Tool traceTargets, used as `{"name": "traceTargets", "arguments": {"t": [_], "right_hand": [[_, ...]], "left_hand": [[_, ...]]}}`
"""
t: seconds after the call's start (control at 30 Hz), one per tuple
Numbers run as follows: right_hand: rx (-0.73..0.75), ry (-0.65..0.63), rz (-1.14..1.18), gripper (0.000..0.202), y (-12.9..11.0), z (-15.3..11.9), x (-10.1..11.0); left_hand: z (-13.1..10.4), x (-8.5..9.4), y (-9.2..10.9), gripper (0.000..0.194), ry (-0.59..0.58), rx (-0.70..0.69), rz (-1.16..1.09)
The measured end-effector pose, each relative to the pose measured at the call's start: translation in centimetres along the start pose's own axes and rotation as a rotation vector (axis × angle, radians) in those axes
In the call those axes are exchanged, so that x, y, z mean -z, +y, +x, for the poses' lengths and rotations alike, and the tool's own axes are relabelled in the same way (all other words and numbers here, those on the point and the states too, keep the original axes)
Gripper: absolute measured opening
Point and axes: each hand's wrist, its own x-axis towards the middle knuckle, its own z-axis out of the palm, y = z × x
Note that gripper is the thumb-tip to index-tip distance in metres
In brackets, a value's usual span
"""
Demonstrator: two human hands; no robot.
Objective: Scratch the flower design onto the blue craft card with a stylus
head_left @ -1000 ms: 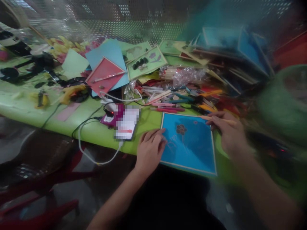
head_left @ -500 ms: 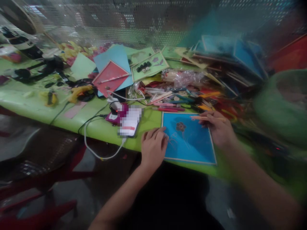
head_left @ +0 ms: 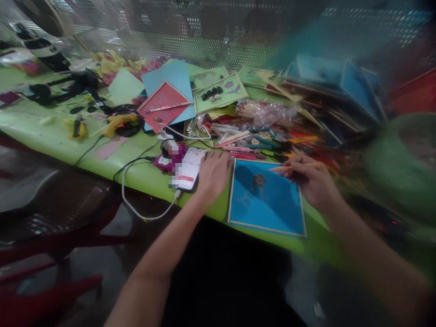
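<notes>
A blue picture panel (head_left: 272,213) with a narrow pale frame lies at the table's front edge. It bears a small brown flower (head_left: 259,181) and thin outlined lines to its lower left. Over its upper right corner, my right hand (head_left: 311,179) is closed around a slim orange pencil (head_left: 279,168), the tip pointing left toward the flower. My left hand (head_left: 214,175) rests palm down on the table between the panel and a phone (head_left: 187,175), its fingers stretched forward and holding nothing I can see. The fingertips come close to pink pens (head_left: 243,155).
Behind the panel spreads a heap of pens and sticks (head_left: 238,136). Framed panels (head_left: 225,93) in green, red and blue lie farther back. A white cable (head_left: 131,206) loops off the front edge. Yellow-handled tools (head_left: 121,123) are at left, a green rounded object (head_left: 402,163) at right.
My left hand has left the blue panel's left edge and moved up and left, beside the phone, its fingers straighter. My right hand still holds the pencil, its tip now slightly lower.
</notes>
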Motion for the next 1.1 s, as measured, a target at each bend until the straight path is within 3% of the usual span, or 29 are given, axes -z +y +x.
{"name": "traceTargets", "arguments": {"t": [0.1,0.27,0.4,0.57,0.83,1.1], "right_hand": [[-0.049,0.005,-0.019,0.017,0.9,-0.1,0.0],[-0.085,-0.039,-0.110,0.025,1.6,-0.9,0.4],[-0.096,-0.091,-0.222,0.025,1.5,-1.6,0.5],[-0.090,-0.094,-0.309,0.028,1.4,-1.9,0.1],[-0.086,-0.095,-0.390,0.028,0.9,-2.3,-0.4],[-0.061,-0.112,-0.467,0.024,1.0,-2.4,-0.4]], "left_hand": [[0.7,-0.7,-0.4,0.025,-0.017,-0.002,-0.003],[-0.3,-0.6,-1.5,0.036,-0.013,-0.082,-0.081],[-0.8,-0.1,-2.4,0.031,-0.068,-0.220,-0.161],[-0.7,0.1,-2.3,0.033,-0.192,-0.263,-0.131],[-0.8,0.0,-2.3,0.037,-0.260,-0.231,-0.160],[-0.8,0.2,-2.2,0.037,-0.257,-0.235,-0.169]]}}
